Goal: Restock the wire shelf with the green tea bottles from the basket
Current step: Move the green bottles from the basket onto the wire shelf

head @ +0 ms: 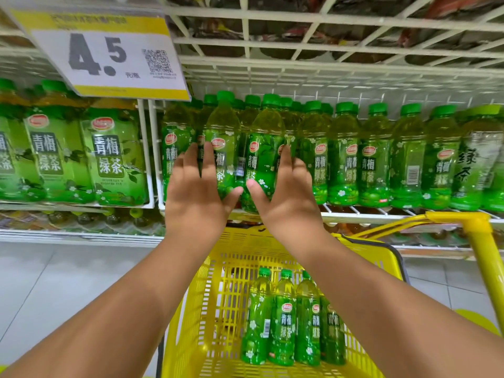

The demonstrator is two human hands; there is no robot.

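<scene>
Two green tea bottles stand at the front edge of the white wire shelf (354, 214). My left hand (196, 192) wraps around the left bottle (223, 137), and my right hand (286, 192) wraps around the right bottle (264, 154); both bottles are upright, fingers curled behind them. A row of the same green-capped bottles (376, 165) fills the shelf to the right. Below my arms, the yellow basket (218, 309) holds several more bottles (286, 317) lying side by side.
Larger green tea bottles (109, 156) fill the shelf section on the left, behind a white wire divider (147, 148). A yellow price sign reading 4.5 (106, 55) hangs above. The basket's yellow handle (469, 230) rises at right. A lower shelf and pale tile floor lie beneath.
</scene>
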